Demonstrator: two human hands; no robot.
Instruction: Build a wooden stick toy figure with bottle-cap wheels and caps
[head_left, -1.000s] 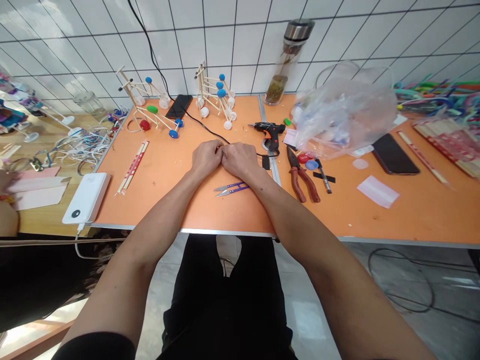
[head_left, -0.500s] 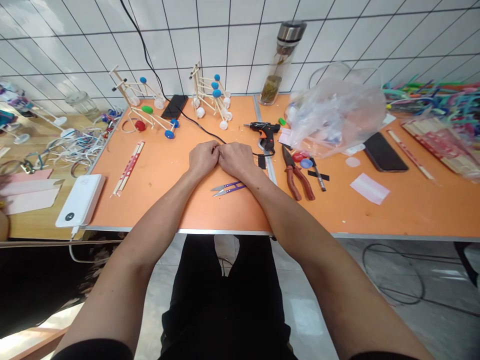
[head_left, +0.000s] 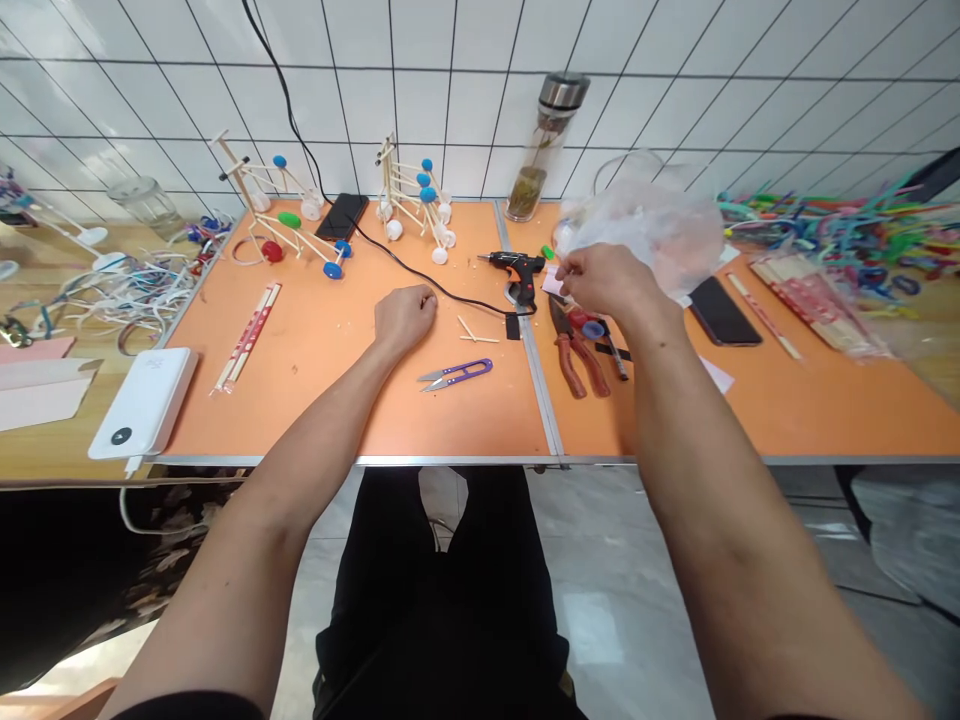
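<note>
Reaching out from beside the left hand, the right hand (head_left: 604,280) has moved to the clear plastic bag (head_left: 645,235) on the orange table (head_left: 337,425). Its fingers are drawn narrow at the bag's lower edge; whether they grip plastic, I cannot tell. The left hand (head_left: 405,318) rests loosely curled, holding nothing visible, near the purple-handled snips (head_left: 456,375). The bag's contents are too blurred to make out. Behind the hot glue gun (head_left: 514,268), a tall glass bottle (head_left: 536,150) holds dried leaves (head_left: 525,192) at its bottom.
</note>
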